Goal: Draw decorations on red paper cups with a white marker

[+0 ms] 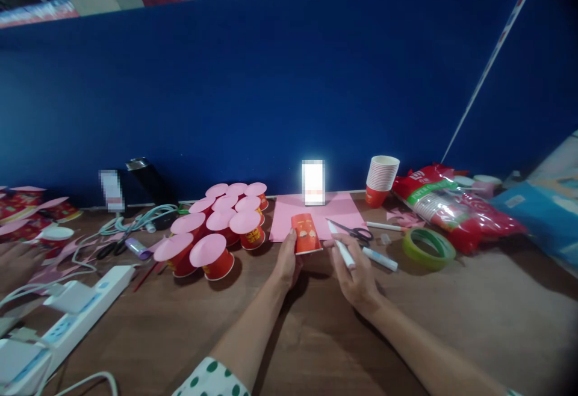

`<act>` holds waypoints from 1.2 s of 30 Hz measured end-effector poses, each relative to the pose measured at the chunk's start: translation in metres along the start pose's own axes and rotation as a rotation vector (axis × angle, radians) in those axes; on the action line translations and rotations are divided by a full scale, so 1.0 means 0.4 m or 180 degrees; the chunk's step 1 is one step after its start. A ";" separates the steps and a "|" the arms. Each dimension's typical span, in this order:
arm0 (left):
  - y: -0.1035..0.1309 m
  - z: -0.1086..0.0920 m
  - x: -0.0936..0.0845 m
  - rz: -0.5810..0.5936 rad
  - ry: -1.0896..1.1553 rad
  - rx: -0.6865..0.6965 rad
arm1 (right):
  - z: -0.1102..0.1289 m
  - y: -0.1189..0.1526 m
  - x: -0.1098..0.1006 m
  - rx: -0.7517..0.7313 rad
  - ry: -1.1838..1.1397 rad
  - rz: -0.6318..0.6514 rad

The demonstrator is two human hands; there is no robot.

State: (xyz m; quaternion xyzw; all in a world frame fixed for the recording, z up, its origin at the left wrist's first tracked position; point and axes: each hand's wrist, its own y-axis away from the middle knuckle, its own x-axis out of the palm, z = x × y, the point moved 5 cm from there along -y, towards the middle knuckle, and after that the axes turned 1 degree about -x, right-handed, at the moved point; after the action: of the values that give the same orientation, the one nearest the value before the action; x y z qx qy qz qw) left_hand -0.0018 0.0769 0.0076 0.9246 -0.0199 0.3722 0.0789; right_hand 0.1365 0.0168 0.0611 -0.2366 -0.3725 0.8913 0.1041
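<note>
My left hand (286,260) is closed around a red paper cup (306,232) that has two pale shapes on its side. Just to the right, my right hand (356,275) grips a white marker (345,254), its upper end pointing toward the cup. A second white marker (380,259) lies on the table beside that hand. Behind both hands, pink paper (284,209) lies flat, with black-handled scissors (356,232) on its right part. Left of the cup stand several red cups topped with pink paper discs (221,219).
A lit phone (313,184) stands behind the pink paper. Stacked paper cups (382,180), a green tape roll (428,248) and a red plastic bag (451,203) are on the right. A power strip (76,318) with cables and another person's hand (18,266) are at left.
</note>
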 end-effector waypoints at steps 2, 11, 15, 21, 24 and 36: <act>0.002 0.000 -0.004 -0.0128 -0.0056 0.0036 | -0.004 0.001 -0.012 0.0059 -0.0200 -0.0180; -0.008 0.015 -0.001 0.0098 -0.0278 0.0018 | 0.037 0.004 -0.022 -0.0442 -0.0110 -0.0107; -0.006 0.014 -0.002 -0.0060 -0.0337 -0.0009 | 0.047 0.001 -0.016 -0.0532 -0.0078 -0.0012; 0.006 0.010 0.001 -0.0220 -0.0567 -0.0005 | 0.043 0.002 -0.007 -0.0649 0.0010 0.0085; 0.007 0.009 0.002 -0.0195 -0.0603 0.0017 | 0.045 0.002 -0.007 -0.0676 0.0037 0.0095; -0.002 0.009 0.002 -0.0042 -0.0620 0.0231 | 0.041 0.002 -0.005 -0.0593 0.0133 0.0146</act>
State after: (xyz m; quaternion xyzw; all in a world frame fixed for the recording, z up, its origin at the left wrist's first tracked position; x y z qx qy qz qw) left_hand 0.0014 0.0773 0.0055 0.9587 -0.0078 0.2805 0.0455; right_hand 0.1302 0.0055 0.0712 -0.2723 -0.4460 0.8498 0.0689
